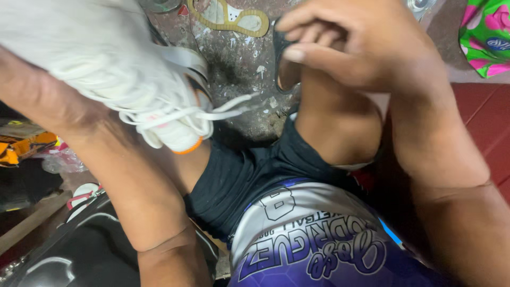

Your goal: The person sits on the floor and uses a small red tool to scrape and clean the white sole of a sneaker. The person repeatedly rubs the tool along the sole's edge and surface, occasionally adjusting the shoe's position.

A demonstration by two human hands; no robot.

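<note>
purple-and-white printed shirt (308, 239) nearest the lens, black shorts (239, 175) just beyond, knee raised. left forearm runs up from the lower edge to the left hand (37, 95), which sits under and against a white lace-up sneaker (106, 64) with orange trim; the fingers are hidden behind the shoe, so how far they are curled cannot be told. right hand (345, 42) is curled above the knee, thumb pressed toward the fingers, pinching the edge of a dark piece (280, 50), kind unclear. loose white laces (223, 109) dangle off the sneaker. risk: laces could snag or the shoe could tip from a one-sided hold. beyond, paint-flecked floor (239, 64) with a yellow-edged sole cutout (234, 18).
</note>
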